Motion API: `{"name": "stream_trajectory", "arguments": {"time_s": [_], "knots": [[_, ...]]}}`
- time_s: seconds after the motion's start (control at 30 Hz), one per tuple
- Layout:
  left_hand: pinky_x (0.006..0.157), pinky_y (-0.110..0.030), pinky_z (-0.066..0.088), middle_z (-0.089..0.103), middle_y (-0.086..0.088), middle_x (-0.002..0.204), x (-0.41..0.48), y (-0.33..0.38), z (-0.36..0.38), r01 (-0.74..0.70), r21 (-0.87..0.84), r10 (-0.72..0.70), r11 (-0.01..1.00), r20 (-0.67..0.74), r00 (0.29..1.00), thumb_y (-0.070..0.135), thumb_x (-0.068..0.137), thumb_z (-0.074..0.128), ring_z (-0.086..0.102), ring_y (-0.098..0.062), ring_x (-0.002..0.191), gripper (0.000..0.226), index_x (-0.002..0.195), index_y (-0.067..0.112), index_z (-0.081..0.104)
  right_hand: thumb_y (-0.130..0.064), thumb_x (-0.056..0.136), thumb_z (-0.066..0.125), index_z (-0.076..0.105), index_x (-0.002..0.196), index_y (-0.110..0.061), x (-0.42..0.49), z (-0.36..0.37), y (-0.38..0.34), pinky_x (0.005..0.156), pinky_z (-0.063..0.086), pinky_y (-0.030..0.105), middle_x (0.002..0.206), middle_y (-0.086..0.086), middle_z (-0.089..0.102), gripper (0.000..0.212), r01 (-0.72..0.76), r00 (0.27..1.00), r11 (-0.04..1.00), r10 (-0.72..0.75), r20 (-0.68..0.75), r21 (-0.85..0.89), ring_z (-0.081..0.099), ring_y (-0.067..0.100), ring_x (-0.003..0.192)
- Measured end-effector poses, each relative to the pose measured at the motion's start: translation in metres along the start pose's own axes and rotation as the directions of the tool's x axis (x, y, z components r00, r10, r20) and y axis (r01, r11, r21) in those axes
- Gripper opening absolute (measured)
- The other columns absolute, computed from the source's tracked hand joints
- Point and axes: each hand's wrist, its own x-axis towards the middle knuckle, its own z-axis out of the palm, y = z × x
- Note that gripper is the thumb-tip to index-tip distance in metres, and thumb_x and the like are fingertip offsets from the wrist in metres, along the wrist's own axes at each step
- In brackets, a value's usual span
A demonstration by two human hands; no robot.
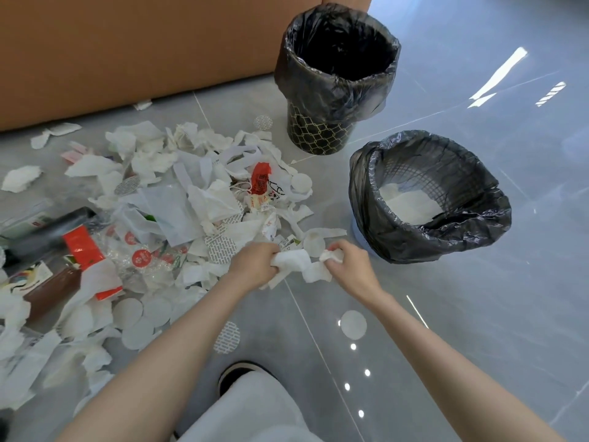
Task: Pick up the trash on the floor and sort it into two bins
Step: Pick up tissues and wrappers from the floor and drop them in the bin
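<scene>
A: Nearest is a trouser knee [255, 406] and a shoe [237, 373] on the grey tiled floor [478, 314].

B: Beyond, the trash pile [165, 202] spreads left; the near bin [427, 196] holds tissue, the patterned bin [338, 74] looks empty.

A: Left hand [255, 266] clenches crumpled tissue [294, 261]; right hand [352, 266] pinches a smaller wad [331, 256].

B: Trailing ends could tear and drop short of the rim.

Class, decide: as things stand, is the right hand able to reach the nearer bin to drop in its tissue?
Probably yes. The right hand, shut on crumpled tissue, is beside the nearer bin, whose mouth is open with nothing between.
</scene>
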Motion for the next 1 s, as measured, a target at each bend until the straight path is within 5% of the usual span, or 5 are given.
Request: {"name": "stream_trajectory", "arguments": {"time_s": [0.2,0.37,0.5,0.73,1.0], "knots": [[0.065,-0.037,0.057,0.065,0.001,0.087,0.014,0.064,-0.084,-0.117,-0.103,0.109,0.988,-0.079,0.991,0.018,0.082,0.063,0.065,-0.019,0.072,0.017,0.096,0.028,0.062,-0.015,0.08,0.063,0.066,0.093,-0.022,-0.013,-0.097,-0.037,0.071,0.044,0.023,0.086,-0.006,0.066,0.015,0.147,0.96,0.981,-0.11,-0.259,0.129,0.059,0.012,0.083],[0.064,-0.041,0.059,0.063,0.0,0.083,0.033,0.154,-0.118,-0.254,-0.241,0.197,0.937,-0.236,0.951,0.021,0.08,0.064,0.065,-0.02,0.075,0.011,0.089,0.016,0.063,-0.023,0.079,0.066,0.065,0.092,-0.032,0.001,-0.164,-0.029,0.076,0.057,0.041,0.088,-0.016,0.064,0.016,0.097,0.902,0.96,0.027,-0.432,0.264,0.063,0.017,0.088],[0.069,-0.042,0.059,0.067,-0.006,0.092,0.052,0.208,-0.116,-0.295,-0.29,0.239,0.91,-0.215,0.947,0.021,0.079,0.064,0.067,-0.025,0.079,0.018,0.095,0.011,0.062,-0.023,0.081,0.063,0.066,0.096,-0.031,0.014,-0.182,-0.015,0.072,0.056,0.034,0.098,-0.003,0.066,0.017,-0.005,0.886,0.952,0.147,-0.441,0.307,0.063,0.017,0.087],[0.089,-0.037,0.053,0.042,-0.01,0.143,0.059,0.205,-0.085,-0.171,-0.511,0.222,0.843,0.041,0.974,0.024,0.086,0.065,0.047,-0.023,0.126,0.073,0.147,0.016,0.026,-0.018,0.085,0.062,0.045,0.137,-0.023,0.014,-0.187,-0.002,0.093,0.038,0.026,0.133,0.008,0.049,0.055,-0.101,0.911,0.98,0.16,-0.38,0.169,0.049,0.021,0.121],[0.087,-0.041,0.054,0.061,-0.001,0.119,0.036,0.129,-0.106,-0.134,-0.55,0.083,0.824,-0.116,0.99,0.017,0.092,0.052,0.061,-0.02,0.104,0.037,0.129,0.02,0.049,-0.014,0.088,0.062,0.064,0.1,-0.015,-0.011,-0.145,-0.032,0.063,0.043,0.006,0.093,0.0,0.066,0.013,0.146,0.885,0.978,-0.061,-0.462,0.152,0.059,0.004,0.074]]}}
